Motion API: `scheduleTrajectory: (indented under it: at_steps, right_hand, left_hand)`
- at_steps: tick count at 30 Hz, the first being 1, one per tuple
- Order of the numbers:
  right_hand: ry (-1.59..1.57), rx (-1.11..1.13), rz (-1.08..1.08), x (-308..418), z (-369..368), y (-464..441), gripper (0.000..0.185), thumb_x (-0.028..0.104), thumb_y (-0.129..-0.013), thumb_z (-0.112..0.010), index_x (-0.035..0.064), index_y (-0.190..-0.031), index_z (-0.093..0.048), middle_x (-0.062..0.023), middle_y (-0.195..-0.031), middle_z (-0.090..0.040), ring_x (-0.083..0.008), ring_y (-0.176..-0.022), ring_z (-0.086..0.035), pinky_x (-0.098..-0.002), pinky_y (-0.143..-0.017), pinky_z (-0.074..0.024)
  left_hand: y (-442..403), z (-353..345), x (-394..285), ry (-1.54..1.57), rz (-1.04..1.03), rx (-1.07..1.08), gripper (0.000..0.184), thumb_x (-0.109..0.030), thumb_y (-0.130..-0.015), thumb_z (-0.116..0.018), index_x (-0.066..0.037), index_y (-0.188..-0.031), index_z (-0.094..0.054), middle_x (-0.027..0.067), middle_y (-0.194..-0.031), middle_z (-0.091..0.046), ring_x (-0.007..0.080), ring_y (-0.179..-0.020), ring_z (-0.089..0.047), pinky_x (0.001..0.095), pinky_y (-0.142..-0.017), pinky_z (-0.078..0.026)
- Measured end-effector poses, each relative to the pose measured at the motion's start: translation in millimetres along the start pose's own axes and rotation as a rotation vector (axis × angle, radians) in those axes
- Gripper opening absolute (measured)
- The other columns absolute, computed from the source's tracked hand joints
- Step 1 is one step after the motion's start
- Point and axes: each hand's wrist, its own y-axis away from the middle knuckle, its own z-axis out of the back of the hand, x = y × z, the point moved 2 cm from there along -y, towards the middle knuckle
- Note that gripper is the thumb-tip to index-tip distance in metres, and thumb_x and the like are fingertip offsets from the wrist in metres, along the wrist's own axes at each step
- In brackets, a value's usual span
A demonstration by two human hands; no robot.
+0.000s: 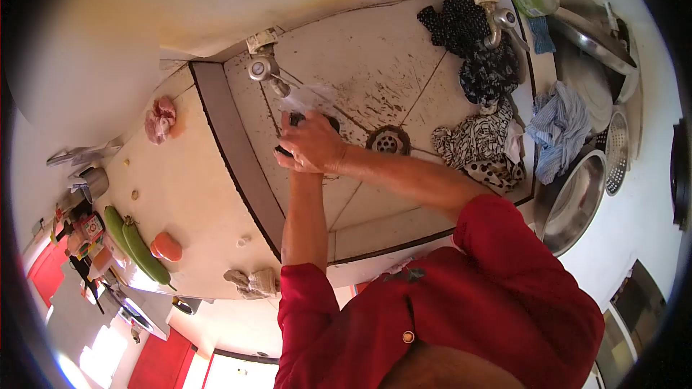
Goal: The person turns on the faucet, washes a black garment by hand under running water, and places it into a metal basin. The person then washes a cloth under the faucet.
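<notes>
Under the left tap [261, 68], water runs onto my two hands, which are close together low in the sink [360, 202]. My right hand [321, 145] lies on top, its fingers bent round a small black object [331, 124] whose kind I cannot make out. My left hand [295, 164] is mostly covered by the right one; the part that shows is closed against the same black object. Dark bits are scattered over the tiled sink floor beyond my hands. Right of them is a round drain [389, 142].
Black patterned cloth [490, 72] and a black-and-white cloth [476, 140] lie at the sink's right, below a second tap [504, 18]. Further right are a striped cloth [559, 130] and a steel bowl [575, 205]. Left counter: raw meat [161, 120], green vegetables [140, 248], a tomato [166, 246].
</notes>
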Motion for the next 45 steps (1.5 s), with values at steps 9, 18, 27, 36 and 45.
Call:
scheduleTrajectory:
  at_steps: [9, 18, 27, 36, 45]
  right_hand:
    - [-0.093, 0.045, -0.341, -56, 8, -15, 0.039, 0.047, -0.078, -0.062, 0.0083, -0.077, -0.069, -0.0152, -0.078, -0.068, -0.0349, -0.072, -0.067, -0.047, -0.061, -0.0504]
    - [-0.108, -0.068, -0.42, -109, -6, -17, 0.036, 0.041, -0.086, -0.062, 0.0048, -0.086, -0.068, -0.014, -0.076, -0.066, -0.0337, -0.073, -0.066, -0.0446, -0.069, -0.0501]
    - [-0.469, 0.016, -0.227, -180, 4, 79, 0.039, 0.017, -0.087, -0.069, 0.0111, -0.125, -0.059, -0.0099, -0.121, -0.054, -0.0263, -0.099, -0.058, -0.036, -0.084, -0.0476]
    - [-0.433, 0.219, -0.774, -127, -26, 58, 0.048, 0.006, -0.076, -0.068, -0.0021, -0.122, -0.058, -0.0184, -0.109, -0.063, -0.0308, -0.099, -0.061, -0.0384, -0.086, -0.0482]
    - [-1.565, -0.146, -0.942, -130, 79, 29, 0.027, 0.0, -0.074, -0.059, 0.0013, -0.099, -0.068, -0.0053, -0.088, -0.066, -0.0166, -0.081, -0.061, -0.0309, -0.077, -0.0495]
  left_hand:
    - [24, -62, 12, -0.219, -0.004, -0.183, 0.033, -0.033, -0.102, -0.039, -0.01, -0.122, -0.052, 0.0076, -0.12, -0.058, 0.0248, -0.111, -0.058, 0.0446, -0.094, -0.049]
    - [62, -91, 3, -0.322, -0.017, -0.265, 0.056, -0.047, -0.096, -0.052, -0.011, -0.138, -0.042, 0.0101, -0.135, -0.051, 0.0266, -0.122, -0.052, 0.0481, -0.097, -0.046]
    - [45, 65, -46, -1.359, -0.392, -0.569, 0.033, -0.026, -0.085, -0.075, -0.006, -0.108, -0.064, 0.0069, -0.093, -0.063, 0.0197, -0.081, -0.063, 0.0402, -0.065, -0.052]
    - [15, -12, -32, -2.073, -0.603, -0.331, 0.032, -0.022, -0.084, -0.074, -0.006, -0.109, -0.061, 0.0085, -0.096, -0.065, 0.0252, -0.08, -0.064, 0.0377, -0.069, -0.052]
    - [52, -24, -39, -0.778, -0.259, -0.176, 0.024, -0.023, -0.085, -0.075, -0.011, -0.103, -0.063, 0.0016, -0.078, -0.062, 0.0105, -0.072, -0.057, 0.0325, -0.063, -0.047]
